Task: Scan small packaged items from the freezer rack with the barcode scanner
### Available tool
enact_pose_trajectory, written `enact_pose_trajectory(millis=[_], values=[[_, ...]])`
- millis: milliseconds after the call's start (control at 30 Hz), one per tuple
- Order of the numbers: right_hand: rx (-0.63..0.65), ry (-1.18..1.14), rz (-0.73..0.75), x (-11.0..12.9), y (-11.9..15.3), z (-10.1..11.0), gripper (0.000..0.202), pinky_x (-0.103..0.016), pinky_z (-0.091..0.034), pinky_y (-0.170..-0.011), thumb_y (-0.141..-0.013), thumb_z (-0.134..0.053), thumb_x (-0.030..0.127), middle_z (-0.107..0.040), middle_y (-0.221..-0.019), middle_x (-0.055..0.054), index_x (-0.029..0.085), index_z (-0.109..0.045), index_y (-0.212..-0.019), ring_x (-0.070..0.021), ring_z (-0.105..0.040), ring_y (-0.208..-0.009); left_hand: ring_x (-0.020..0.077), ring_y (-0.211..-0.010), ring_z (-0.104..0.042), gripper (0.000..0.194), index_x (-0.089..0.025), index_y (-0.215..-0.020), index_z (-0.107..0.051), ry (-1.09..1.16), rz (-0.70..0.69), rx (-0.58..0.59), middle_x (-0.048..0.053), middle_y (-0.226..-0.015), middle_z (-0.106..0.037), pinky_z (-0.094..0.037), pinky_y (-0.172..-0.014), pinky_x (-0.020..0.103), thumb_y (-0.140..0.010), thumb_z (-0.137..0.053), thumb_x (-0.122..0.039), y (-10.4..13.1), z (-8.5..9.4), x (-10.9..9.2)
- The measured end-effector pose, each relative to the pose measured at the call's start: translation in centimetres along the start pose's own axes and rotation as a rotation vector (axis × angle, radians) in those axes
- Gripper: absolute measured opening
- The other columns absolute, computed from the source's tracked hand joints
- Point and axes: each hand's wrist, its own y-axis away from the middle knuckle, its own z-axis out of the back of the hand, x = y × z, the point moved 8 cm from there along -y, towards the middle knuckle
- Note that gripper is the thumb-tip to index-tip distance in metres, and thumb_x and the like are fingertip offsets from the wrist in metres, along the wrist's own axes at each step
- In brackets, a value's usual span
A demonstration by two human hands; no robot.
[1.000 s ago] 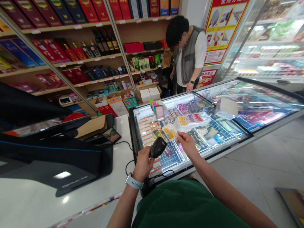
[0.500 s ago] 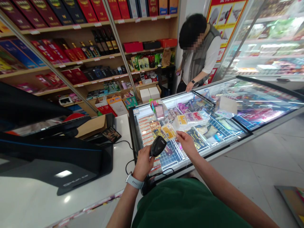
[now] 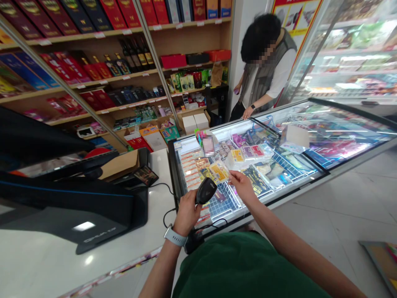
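Observation:
My left hand (image 3: 188, 211) is closed round the handle of a black barcode scanner (image 3: 206, 190), whose head faces away from me. A cable runs from it toward the counter. Between the thumb and fingers of my right hand (image 3: 241, 185) is the edge of a flat yellow-and-white packet (image 3: 219, 171), held just beyond the scanner's head. Under both hands lies the glass top of a chest freezer (image 3: 223, 211). More flat packs in yellow, purple and red (image 3: 248, 155) lie in a group just past my right hand.
A black checkout terminal (image 3: 124, 215) stands on the white counter (image 3: 40, 265) at left, beside an open cardboard box (image 3: 120, 165). Across the freezer a person (image 3: 266, 70) leans with one hand on its edge. Shelves of boxes and bottles (image 3: 108, 66) line the back.
The person across the freezer has shifted slightly right, and their hand with a small purple thing has risen. My hands, the scanner and the packet have hardly moved.

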Motion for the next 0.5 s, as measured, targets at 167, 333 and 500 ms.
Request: enact_pose_trajectory(millis=[167,333,500], values=[[0.007,0.017,0.008,0.03,0.01,-0.11,0.04,-0.038,-0.059,-0.071,-0.071,-0.067,0.045,-0.073,-0.094,-0.005,0.018,-0.068,-0.1,-0.0212,-0.068,-0.079,0.0248,-0.103,-0.059,0.035,-0.017,-0.111,-0.055,-0.001,0.006,0.007,0.01,-0.105,-0.064,-0.045,-0.091,0.042,-0.077,-0.051,-0.009,0.02,0.0,0.15],[0.013,0.017,0.012,-0.46,-0.08,-0.06,0.038,-0.037,-0.059,-0.071,-0.073,-0.065,0.042,-0.073,-0.095,-0.005,0.018,-0.068,-0.102,-0.0206,-0.068,-0.079,0.0247,-0.103,-0.059,0.032,-0.017,-0.11,-0.055,0.002,0.002,0.017,0.01,-0.105,-0.064,-0.045,-0.091,0.042,-0.079,-0.05,-0.01,-0.09,0.06,0.01],[0.008,0.043,0.014,-0.83,-0.11,-0.06,0.036,-0.035,-0.058,-0.07,-0.073,-0.064,0.041,-0.073,-0.096,-0.005,0.019,-0.069,-0.101,-0.0193,-0.068,-0.075,0.0256,-0.102,-0.059,0.031,-0.018,-0.109,-0.055,-0.002,0.015,0.019,0.01,-0.104,-0.063,-0.046,-0.09,0.043,-0.079,-0.051,-0.011,-0.07,-0.06,0.34]])
